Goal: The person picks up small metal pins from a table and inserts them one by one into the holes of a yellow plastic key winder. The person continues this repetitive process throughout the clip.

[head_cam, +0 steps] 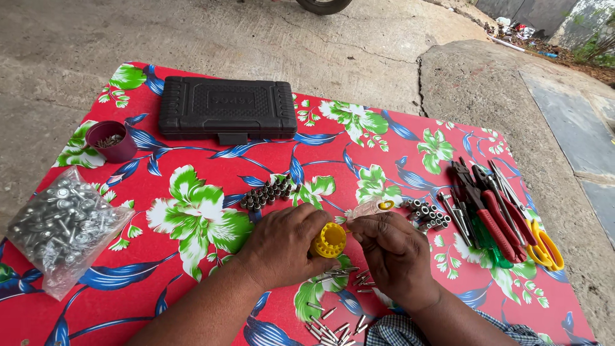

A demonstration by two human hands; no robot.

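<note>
A clear bag of bolts (pixel 61 227) lies far left; the left hand (pixel 285 247) closes around a yellow ribbed bit holder (pixel 330 239) at the cloth's middle. It looks light, rigid plastic, best gripped by its ridges. The right hand (pixel 394 253) pinches a small bit beside it, pliers (pixel 490 214) further right.

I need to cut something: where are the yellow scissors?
In the head view, the yellow scissors lie at the cloth's right edge, just right of the red-handled pliers, beyond the right hand.
</note>
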